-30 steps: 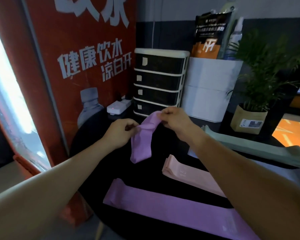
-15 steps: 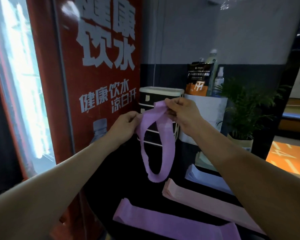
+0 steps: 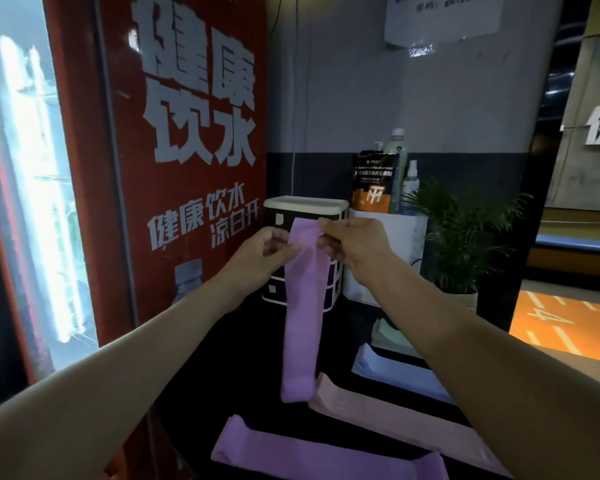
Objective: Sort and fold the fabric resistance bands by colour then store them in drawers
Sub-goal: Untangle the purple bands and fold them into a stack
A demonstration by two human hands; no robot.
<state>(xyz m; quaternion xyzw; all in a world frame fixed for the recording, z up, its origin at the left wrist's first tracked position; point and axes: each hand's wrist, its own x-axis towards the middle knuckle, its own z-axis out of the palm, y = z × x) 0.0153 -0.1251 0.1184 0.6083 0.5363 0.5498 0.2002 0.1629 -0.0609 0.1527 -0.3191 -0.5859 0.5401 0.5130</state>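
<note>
The lilac fabric resistance band (image 3: 302, 306) had gone from a gaping loop, held up half a second before with daylight showing through its middle, to a single flat strip hanging straight down. Its two layers now lay closed against each other. The left hand (image 3: 262, 251) pinched the top left corner between thumb and curled fingers, and the right hand (image 3: 352, 242) pinched the top right corner the same way, so both were closed on the band's upper edge. The hands had also drawn closer together and sat level, in front of the black-and-white plastic drawer unit (image 3: 333, 216).

The band's lower end hung just above the black worktop (image 3: 194, 393), close to the pale pink fabric band (image 3: 378, 420) lying flat there. A second lilac fabric band (image 3: 326, 455) lay spread nearer the camera, and a pale blue-white band (image 3: 395, 372) lay beyond the pink one.

Flattening the loop looked like the squaring-up before a fold: with edges aligned, the strip could be doubled over cleanly. Judged from this, sorting seemed largely set out by colour, while folding of the lilac pair was only beginning and no drawer stood open.
</note>
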